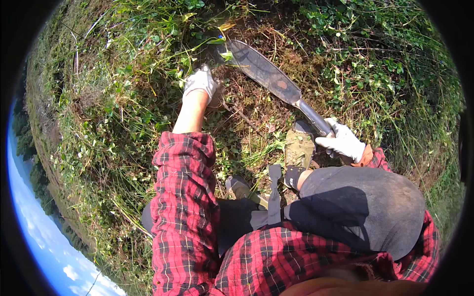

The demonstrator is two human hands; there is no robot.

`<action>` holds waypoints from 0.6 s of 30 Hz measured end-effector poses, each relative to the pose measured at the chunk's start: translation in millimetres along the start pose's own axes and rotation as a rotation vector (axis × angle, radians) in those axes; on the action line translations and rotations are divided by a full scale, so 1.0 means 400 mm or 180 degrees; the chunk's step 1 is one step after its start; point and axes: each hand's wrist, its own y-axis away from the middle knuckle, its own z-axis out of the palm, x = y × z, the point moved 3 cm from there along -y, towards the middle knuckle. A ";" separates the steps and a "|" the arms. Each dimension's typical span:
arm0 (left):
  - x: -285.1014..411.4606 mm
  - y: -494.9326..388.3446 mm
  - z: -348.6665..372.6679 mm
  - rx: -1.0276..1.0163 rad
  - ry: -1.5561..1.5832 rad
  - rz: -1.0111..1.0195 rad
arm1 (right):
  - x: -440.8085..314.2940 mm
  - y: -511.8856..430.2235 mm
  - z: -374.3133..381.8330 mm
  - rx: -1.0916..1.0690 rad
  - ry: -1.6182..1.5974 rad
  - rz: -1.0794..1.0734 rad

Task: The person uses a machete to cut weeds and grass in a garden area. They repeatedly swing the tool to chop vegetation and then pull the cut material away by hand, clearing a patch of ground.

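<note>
In my right hand [342,140], gloved in white, is the end of a dark tubular handle. It belongs to a broad-bladed machete [268,74] with a worn, dirt-marked blade. The blade slants up and left over the ground, its tip among leaves just above and to the right of my left hand [200,82]. That hand, also in a white glove, is closed low around weeds [181,61] at the edge of a scraped patch of soil. Its fingertips are partly hidden by stems and leaves.
Low leafy plants [377,70] and grass cover the ground all round. A thin brown twig [242,116] lies between my left hand and my boots. My right boot [299,146] stands close below the machete handle. A dark strap [274,192] hangs between my knees.
</note>
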 end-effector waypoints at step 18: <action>0.006 0.066 -0.004 0.0653 0.0138 0.0251 | -0.132 -0.060 -0.020 0.1028 0.0750 -0.0953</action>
